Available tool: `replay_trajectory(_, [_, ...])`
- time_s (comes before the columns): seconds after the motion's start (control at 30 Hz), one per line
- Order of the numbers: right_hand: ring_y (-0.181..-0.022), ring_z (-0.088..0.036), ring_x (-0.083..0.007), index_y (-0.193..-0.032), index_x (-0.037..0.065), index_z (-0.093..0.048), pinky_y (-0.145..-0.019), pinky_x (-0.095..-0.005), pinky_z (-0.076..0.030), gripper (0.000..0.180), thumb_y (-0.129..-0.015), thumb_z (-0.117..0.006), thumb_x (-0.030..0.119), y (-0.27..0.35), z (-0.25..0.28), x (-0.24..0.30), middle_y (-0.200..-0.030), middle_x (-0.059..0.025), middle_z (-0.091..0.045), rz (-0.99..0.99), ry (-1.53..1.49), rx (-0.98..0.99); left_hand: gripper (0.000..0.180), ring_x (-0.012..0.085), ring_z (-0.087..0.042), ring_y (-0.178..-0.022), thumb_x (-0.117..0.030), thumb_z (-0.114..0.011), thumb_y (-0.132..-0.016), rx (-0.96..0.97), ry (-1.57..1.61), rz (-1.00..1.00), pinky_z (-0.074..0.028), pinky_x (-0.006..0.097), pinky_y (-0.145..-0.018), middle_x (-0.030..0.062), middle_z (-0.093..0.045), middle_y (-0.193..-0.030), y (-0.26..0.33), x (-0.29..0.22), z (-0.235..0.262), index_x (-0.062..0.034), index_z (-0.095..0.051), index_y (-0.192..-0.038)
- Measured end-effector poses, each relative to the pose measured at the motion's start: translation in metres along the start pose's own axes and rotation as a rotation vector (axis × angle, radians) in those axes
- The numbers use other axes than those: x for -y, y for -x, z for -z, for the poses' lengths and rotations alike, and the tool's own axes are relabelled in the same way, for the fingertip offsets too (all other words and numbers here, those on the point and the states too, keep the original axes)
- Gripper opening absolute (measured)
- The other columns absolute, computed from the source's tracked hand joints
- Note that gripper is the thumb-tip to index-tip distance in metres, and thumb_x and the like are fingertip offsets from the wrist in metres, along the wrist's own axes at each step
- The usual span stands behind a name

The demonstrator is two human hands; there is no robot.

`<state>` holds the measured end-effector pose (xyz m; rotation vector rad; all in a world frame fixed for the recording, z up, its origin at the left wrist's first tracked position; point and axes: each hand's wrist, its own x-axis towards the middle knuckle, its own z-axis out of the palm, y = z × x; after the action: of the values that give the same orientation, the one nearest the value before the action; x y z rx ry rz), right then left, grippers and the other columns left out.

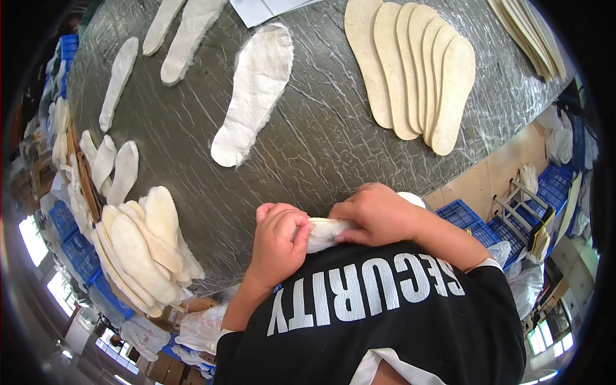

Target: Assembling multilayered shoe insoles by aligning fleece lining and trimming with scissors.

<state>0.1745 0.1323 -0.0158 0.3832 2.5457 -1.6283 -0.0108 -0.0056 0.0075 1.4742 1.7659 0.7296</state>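
Observation:
Close to my chest, at the table's near edge, a fluffy white insole (326, 232) is held between both hands. My left hand (278, 242) pinches its left end with thumb and curled fingers. From above, my right hand (374, 215) grips it farther along, thumb underneath. Part of the insole is hidden by the right hand, and a pale rounded end (411, 199) shows beyond that wrist. A single white fleece insole (255, 93) lies flat in the middle of the table, ahead of my hands. Several cream insoles (455, 96) are fanned out to the right.
The dark, wrinkled plastic-covered table (308, 138) fills the upper view. On its left lie small white insoles (119, 83) and a heaped pile of fleece ones (138, 244). Another insole stack (529, 38) sits far right, near white paper (263, 8). Blue crates (459, 215) stand below.

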Motion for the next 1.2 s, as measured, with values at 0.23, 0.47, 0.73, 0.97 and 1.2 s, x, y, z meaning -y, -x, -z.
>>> replay_trajectory(0.23, [-0.064,-0.061,-0.0341,-0.083,0.008,-0.06,-0.062,-0.0442,-0.047,0.015,-0.071,-0.069,0.013,-0.014,-0.013,0.008,-0.062,-0.0112,-0.06,0.016,-0.022,-0.176,0.014,0.0252,-0.06,-0.087,-0.008,-0.07,-0.076,-0.039,0.166,0.082,-0.042,0.04,-0.088,0.0102,-0.064,-0.09,0.003,-0.004,0.0,-0.0035,-0.061,-0.085])
replay_trajectory(0.47, [-0.061,-0.061,-0.0235,-0.088,0.009,-0.063,-0.056,-0.0364,-0.042,0.035,-0.054,-0.072,0.003,0.002,-0.008,0.005,-0.066,-0.0029,-0.062,0.189,0.099,-0.333,0.041,0.0277,-0.056,-0.087,-0.024,-0.084,-0.067,-0.246,0.516,-0.007,-0.045,0.037,-0.078,0.0099,-0.062,-0.098,0.005,-0.007,0.014,-0.0039,-0.063,-0.096])
replay_trajectory(0.73, [-0.062,-0.063,-0.0194,-0.093,0.007,-0.064,-0.053,-0.0333,-0.041,0.042,-0.051,-0.073,0.005,0.008,-0.008,0.006,-0.072,-0.0019,-0.066,0.307,0.205,-0.372,0.03,0.0224,-0.055,-0.078,-0.011,-0.081,-0.066,-0.206,0.07,-0.313,-0.04,0.039,-0.074,0.003,-0.06,-0.087,0.006,-0.014,0.01,-0.0088,-0.061,-0.089])
replay_trajectory(0.97, [-0.059,-0.061,-0.0206,-0.093,0.006,-0.064,-0.053,-0.0344,-0.042,0.041,-0.053,-0.074,0.008,0.016,-0.009,0.009,-0.068,-0.0029,-0.063,0.341,0.186,-0.345,0.025,0.022,-0.055,-0.076,-0.011,-0.078,-0.068,-0.227,-0.027,-0.225,-0.036,0.041,-0.081,0.0013,-0.059,-0.084,0.012,-0.033,0.005,-0.0103,-0.061,-0.086])
replay_trajectory(1.2, [-0.057,-0.058,-0.0262,-0.091,0.006,-0.063,-0.055,-0.0383,-0.044,0.035,-0.058,-0.073,0.006,0.026,-0.015,0.013,-0.063,-0.0052,-0.058,0.236,0.135,-0.33,0.017,0.0251,-0.055,-0.08,-0.004,-0.071,-0.074,-0.218,-0.112,-0.194,-0.039,0.041,-0.082,0.0059,-0.059,-0.085,0.014,-0.045,-0.006,-0.0064,-0.056,-0.082])
